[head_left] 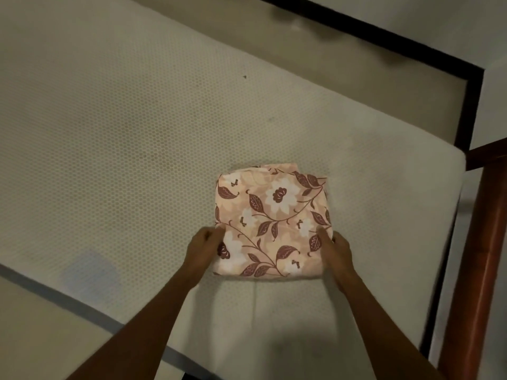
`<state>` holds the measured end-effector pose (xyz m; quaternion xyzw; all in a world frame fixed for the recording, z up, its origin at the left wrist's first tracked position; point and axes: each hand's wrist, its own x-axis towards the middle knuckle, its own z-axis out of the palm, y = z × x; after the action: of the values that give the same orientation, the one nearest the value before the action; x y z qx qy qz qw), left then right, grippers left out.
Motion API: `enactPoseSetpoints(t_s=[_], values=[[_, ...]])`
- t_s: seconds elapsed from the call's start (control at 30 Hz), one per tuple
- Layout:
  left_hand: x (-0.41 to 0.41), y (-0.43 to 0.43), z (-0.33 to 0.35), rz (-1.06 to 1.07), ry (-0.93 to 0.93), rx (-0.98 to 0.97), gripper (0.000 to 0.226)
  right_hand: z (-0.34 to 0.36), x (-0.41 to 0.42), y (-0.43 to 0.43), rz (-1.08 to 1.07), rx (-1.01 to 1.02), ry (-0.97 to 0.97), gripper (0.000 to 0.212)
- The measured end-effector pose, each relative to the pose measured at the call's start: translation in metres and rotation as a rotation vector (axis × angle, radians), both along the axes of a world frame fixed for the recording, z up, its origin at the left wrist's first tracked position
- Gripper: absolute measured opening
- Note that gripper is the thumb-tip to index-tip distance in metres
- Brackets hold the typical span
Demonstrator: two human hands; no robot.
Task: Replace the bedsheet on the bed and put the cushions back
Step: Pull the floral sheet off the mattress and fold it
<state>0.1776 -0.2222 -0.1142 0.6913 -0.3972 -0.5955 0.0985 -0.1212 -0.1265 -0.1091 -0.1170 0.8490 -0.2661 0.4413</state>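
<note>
Bare mattress [123,127], honeycomb-textured cover, no sheet spread on it. Dark bed frame [469,111] runs along the far edge from 12 to 2 o'clock; a red-brown wooden post [477,256] stands at 4 o'clock. Faint bluish patch [90,275] on the mattress at 8 o'clock.

Folded bedsheet [271,223] – peach, brown leaves, white flowers – lies flat on the mattress just past centre toward 5 o'clock, still a compact square.

Left hand [204,249] at the bundle's 8 o'clock edge, fingers curled in against the fabric and gripping it. Right hand [338,252] at the 4 o'clock edge, thumb on top, fingers tucked under – also holding the sheet.

No cushions in view.

Step in hand, by my reading: the fresh sheet is set down and about to be opened; spreading has not begun.

Next move likely calls for finding a loose layer at the near edge, lifting it and unfolding toward 10–12 o'clock across the open mattress, then working corners out to the frame. Watch for layers clinging together.
</note>
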Motion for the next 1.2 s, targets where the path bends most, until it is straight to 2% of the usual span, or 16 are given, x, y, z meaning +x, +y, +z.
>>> enactPoseSetpoints(t_s=[0.07,0.13,0.23,0.27,0.33,0.4,0.47,0.53,0.6,0.73,0.9,1.07,1.2], values=[[-0.014,-0.020,-0.003,0.015,0.015,-0.009,0.049,0.003,-0.006,-0.022,-0.007,-0.030,0.031,0.053],[-0.027,-0.038,-0.006,0.019,0.008,-0.030,0.054,0.006,-0.007,-0.043,-0.021,-0.063,0.039,0.041],[-0.045,-0.049,-0.008,0.074,-0.052,-0.099,0.047,0.003,-0.001,-0.065,-0.022,-0.088,0.150,0.035],[-0.049,-0.048,-0.007,0.103,-0.092,-0.138,0.043,0.003,0.004,-0.069,-0.012,-0.082,0.218,0.039],[-0.056,-0.040,-0.002,0.121,-0.210,-0.306,0.044,0.002,0.017,-0.067,0.119,-0.069,0.476,0.052],[-0.061,-0.027,0.004,-0.020,-0.383,-0.555,0.059,0.001,0.033,-0.058,0.368,-0.079,0.723,0.062],[-0.068,-0.011,0.006,-0.283,-0.437,-0.743,0.064,0.004,0.057,-0.049,0.636,-0.125,0.800,0.067],[-0.077,0.009,0.003,-0.566,-0.408,-0.819,0.062,-0.002,0.081,-0.037,0.876,-0.118,0.795,0.067],[-0.081,0.025,-0.010,-0.746,-0.429,-0.810,0.062,-0.012,0.092,-0.029,1.004,-0.081,0.811,0.065],[-0.070,0.011,-0.048,-0.873,-0.499,-0.753,0.065,-0.040,0.076,-0.034,1.065,-0.047,0.840,0.064],[-0.065,-0.011,-0.072,-0.896,-0.541,-0.823,0.073,-0.068,0.060,-0.048,1.073,-0.071,0.905,0.068],[-0.061,-0.012,-0.073,-0.818,-0.528,-0.800,0.076,-0.072,0.043,-0.041,0.954,0.000,0.911,0.069],[-0.062,-0.044,-0.058,-0.908,-0.524,-0.857,0.075,-0.058,0.029,-0.053,0.968,0.003,0.890,0.070]])
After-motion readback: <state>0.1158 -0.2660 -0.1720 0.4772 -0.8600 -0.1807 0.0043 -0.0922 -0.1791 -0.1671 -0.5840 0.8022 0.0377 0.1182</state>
